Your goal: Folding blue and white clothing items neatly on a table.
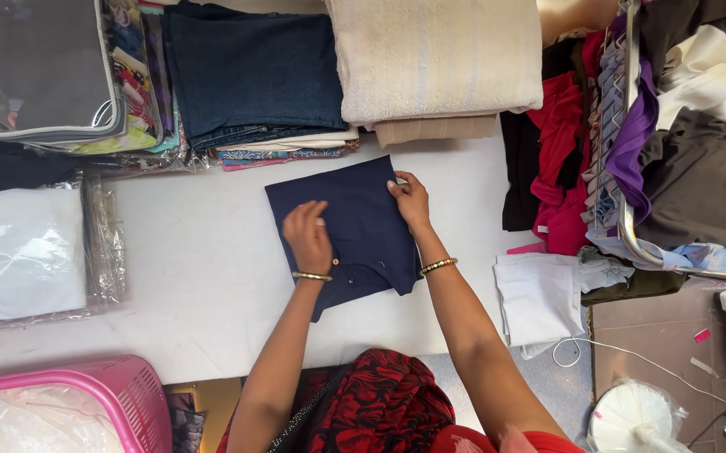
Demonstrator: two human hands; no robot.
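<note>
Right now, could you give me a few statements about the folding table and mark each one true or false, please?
1. Both hands rest on the navy garment. True: the left hand and the right hand press on it.
2. The laundry basket is blue. False: it is pink.
3. A cream towel lies folded beyond the garment. True.
4. The folded jeans lie right of the towel. False: they lie left of it.
5. Both wrists are bare. False: each wears a gold bangle.

Both hands, left hand and right hand, press a folded navy garment.
</note>
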